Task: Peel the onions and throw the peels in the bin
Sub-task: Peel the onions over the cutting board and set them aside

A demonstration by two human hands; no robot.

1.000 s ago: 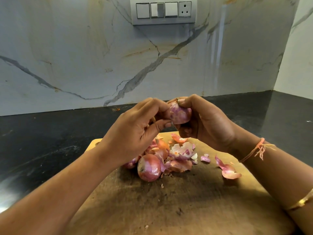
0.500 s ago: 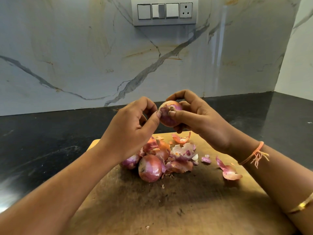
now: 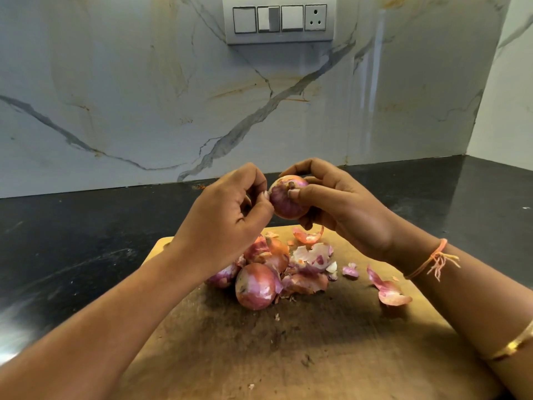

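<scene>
My right hand [image 3: 343, 209] grips a small red onion [image 3: 284, 202] above the wooden cutting board [image 3: 302, 350], thumb near its stem end. My left hand [image 3: 227, 215] is curled beside it, its thumb and fingertip touching the onion's left side at the skin. Below them on the board lie several unpeeled red onions, the nearest one [image 3: 255, 285] in front, mixed with a heap of loose peels [image 3: 313, 256]. One larger peel [image 3: 389, 291] lies apart on the right. No bin is in view.
The board rests on a black countertop [image 3: 86, 246] running to a marble wall [image 3: 144, 96] and a corner at the right. A switch panel [image 3: 279, 18] is mounted high on the wall.
Both hands have lifted the onion slightly and turned it, so its stem end now faces me. The left hand has shifted from wrapping the onion to picking at its left side.
</scene>
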